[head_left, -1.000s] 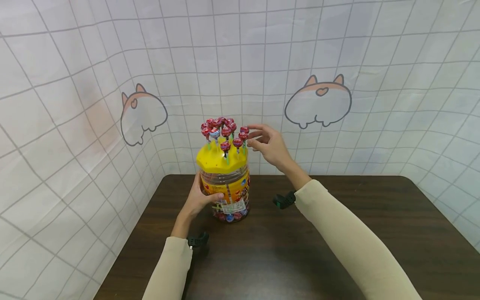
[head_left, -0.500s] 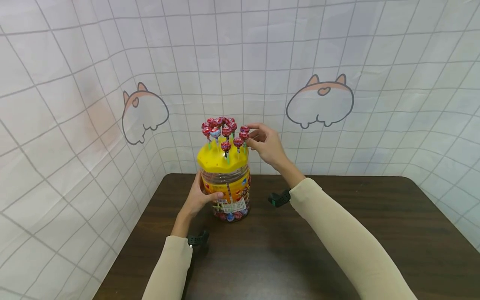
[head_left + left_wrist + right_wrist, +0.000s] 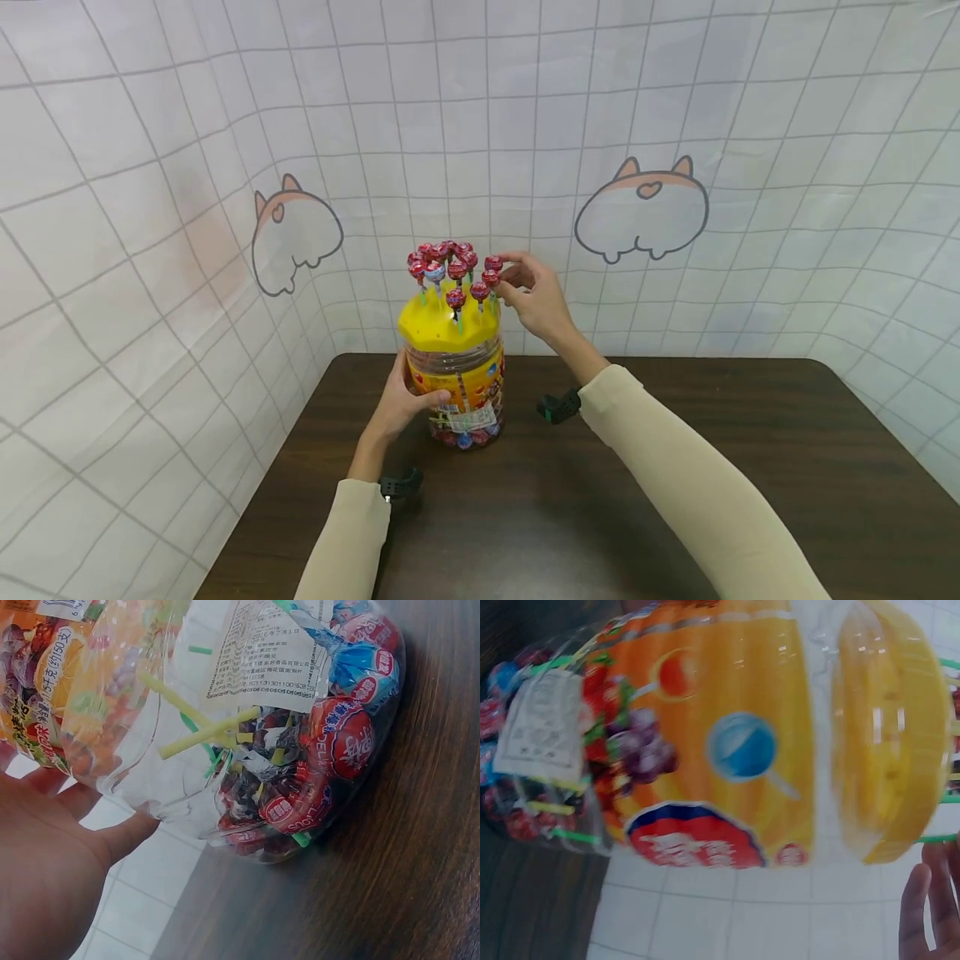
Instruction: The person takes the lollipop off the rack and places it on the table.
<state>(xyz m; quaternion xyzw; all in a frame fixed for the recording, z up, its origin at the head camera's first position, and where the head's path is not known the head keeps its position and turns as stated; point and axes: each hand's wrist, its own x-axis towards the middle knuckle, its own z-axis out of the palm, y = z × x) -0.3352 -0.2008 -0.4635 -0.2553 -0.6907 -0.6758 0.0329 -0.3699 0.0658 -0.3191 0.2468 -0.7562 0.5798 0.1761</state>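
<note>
Head view: a clear plastic jar with an orange printed wrapping (image 3: pixel 477 386) is standing on the dark brown wood-grain desk (image 3: pixel 675 458), beneath a faceted yellow plastic lid (image 3: pixel 429 325).
Lollipop cluster: red-wrapped lollipops (image 3: pixel 455 298) and a pale-blue-wrapped lollipop (image 3: pixel 434 272) are sticking up from that lid.
Tipping risk: a hard sideways push up top could be tilting the jar, I'd judge, if the hold below were too loose.
Crowding risk: the heads are sitting close together, so a reaching finger could be knocking a neighbour askew.
Jar grip: the person's left hand (image 3: pixel 397 406) is curling round the jar's side and holding it, thumb lying across the front.
Lollipop grip: the person's right hand (image 3: pixel 536 296) is keeping a narrow thumb-to-forefinger gap at the lid's right edge, beside two red lollipops; whether it is pinching one, I cannot tell.
</note>
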